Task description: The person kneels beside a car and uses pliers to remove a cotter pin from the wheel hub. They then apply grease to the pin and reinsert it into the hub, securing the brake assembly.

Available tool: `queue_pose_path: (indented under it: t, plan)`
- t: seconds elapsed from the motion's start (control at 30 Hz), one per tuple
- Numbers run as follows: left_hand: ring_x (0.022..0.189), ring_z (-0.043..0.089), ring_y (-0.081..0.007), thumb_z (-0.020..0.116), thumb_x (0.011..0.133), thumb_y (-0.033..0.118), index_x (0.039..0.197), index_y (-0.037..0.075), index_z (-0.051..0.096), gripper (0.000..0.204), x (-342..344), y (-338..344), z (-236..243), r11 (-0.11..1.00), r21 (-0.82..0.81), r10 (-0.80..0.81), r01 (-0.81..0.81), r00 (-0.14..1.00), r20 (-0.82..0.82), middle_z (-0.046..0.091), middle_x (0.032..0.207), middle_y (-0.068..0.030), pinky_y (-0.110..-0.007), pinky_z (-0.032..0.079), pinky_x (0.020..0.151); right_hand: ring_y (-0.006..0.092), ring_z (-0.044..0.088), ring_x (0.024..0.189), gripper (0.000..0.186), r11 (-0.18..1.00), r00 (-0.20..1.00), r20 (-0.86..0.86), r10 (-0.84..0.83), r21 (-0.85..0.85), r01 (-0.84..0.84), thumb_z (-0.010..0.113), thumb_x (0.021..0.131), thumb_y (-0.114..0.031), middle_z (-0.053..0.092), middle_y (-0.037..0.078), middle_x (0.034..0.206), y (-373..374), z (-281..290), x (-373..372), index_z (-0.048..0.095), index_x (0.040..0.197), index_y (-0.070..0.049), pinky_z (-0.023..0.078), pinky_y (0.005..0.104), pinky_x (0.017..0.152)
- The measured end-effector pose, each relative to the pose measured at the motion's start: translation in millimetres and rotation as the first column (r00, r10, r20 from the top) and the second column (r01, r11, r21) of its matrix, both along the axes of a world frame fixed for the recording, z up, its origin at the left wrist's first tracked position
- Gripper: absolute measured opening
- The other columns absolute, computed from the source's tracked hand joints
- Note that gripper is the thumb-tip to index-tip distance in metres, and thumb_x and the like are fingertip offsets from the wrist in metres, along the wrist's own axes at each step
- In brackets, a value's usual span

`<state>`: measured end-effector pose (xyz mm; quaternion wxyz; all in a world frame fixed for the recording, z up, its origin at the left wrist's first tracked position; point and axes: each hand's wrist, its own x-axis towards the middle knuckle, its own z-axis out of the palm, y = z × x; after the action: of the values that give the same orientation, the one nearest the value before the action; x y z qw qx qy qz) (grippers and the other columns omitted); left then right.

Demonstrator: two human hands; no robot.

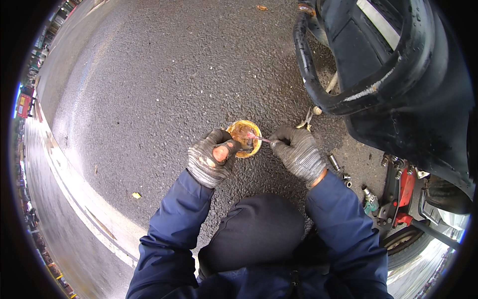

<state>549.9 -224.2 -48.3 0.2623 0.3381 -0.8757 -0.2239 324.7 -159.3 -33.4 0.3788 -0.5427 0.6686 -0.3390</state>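
Observation:
A round yellowish tub [257, 145] of brown, grease-like paste is in front of my knee. My left hand [213, 158], in a worn grey striped glove with holes in it, grips the left side of the tub. The same kind of glove covers my right hand [298, 152], whose fingers pinch a thin stick-like tool [264, 140]. The far end of this tool is inside the tub, where a reddish bit shows against the paste. Its exact kind is too small to make out.
A vehicle's black bumper [398, 114] with a tubular guard [343, 105] overhangs the right. Pliers [306, 118], a socket [334, 162] and a teal power tool [370, 202] lie on the asphalt. A red jack [406, 192] and a tyre [411, 246] are at lower right.

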Motion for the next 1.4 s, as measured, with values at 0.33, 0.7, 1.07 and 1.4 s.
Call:
queue_pose_path:
  t: [0.33, 0.7, 1.07, 1.4]
  plan:
    - [0.076, 0.066, -0.0282, 0.072, 0.069, -0.004, 0.09, 0.009, 0.069, 0.025, 4.0, -1.2, -14.2, 1.0, 0.03, -0.007, 0.01, 0.995, -0.098, 0.064, 0.086, -0.0115, -0.034, 0.054, 0.065, 0.0203, 0.06, 0.059, 0.012, 1.0, 0.998, 0.057, -0.008, 0.006, 0.007, 0.063, 0.082, -0.01, 0.064, 0.014, 0.069, 12.7, -4.2, -7.1, 0.066, 0.087, -0.001, 0.049, 0.035, 0.057]
    - [0.065, 0.06, -0.0143, 0.066, 0.084, -0.001, 0.092, 0.001, 0.061, 0.01, 32.8, 13.1, -34.6, 0.635, 0.773, 0.555, -0.011, 0.703, -0.445, 0.064, 0.085, -0.0079, -0.026, 0.048, 0.057, 0.0321, 0.066, 0.096, 0.023, 0.927, 0.741, -0.587, 0.327, 0.352, -0.131, 0.059, 0.084, -0.022, 0.067, 0.014, 0.098, -26.1, -81.5, 36.6, 0.069, 0.1, -0.009, 0.053, 0.0444, 0.082]
    - [0.07, 0.064, -0.0201, 0.072, 0.081, 0.002, 0.103, 0.008, 0.065, 0.024, 39.6, 8.1, -34.1, 0.439, 0.721, 0.715, 0.536, 0.278, -0.641, 0.066, 0.099, -0.0147, -0.032, 0.054, 0.061, 0.0301, 0.065, 0.106, 0.029, 0.784, 0.593, -0.547, 0.59, 0.565, -0.258, 0.053, 0.09, -0.02, 0.067, 0.015, 0.115, -79.0, -150.2, 80.8, 0.07, 0.111, -0.008, 0.053, 0.0428, 0.088]
    - [0.07, 0.056, -0.0169, 0.069, 0.079, 0.002, 0.094, 0.009, 0.063, 0.018, 12.9, 10.7, -36.3, 0.493, 0.698, 0.579, 0.52, 0.404, -0.709, 0.057, 0.086, -0.0061, -0.031, 0.052, 0.06, 0.0358, 0.066, 0.072, 0.029, 0.963, 0.911, -0.359, 0.201, 0.243, -0.116, 0.057, 0.088, -0.032, 0.066, 0.017, 0.076, -2.2, -47.5, 21.3, 0.065, 0.102, -0.009, 0.053, 0.0455, 0.071]
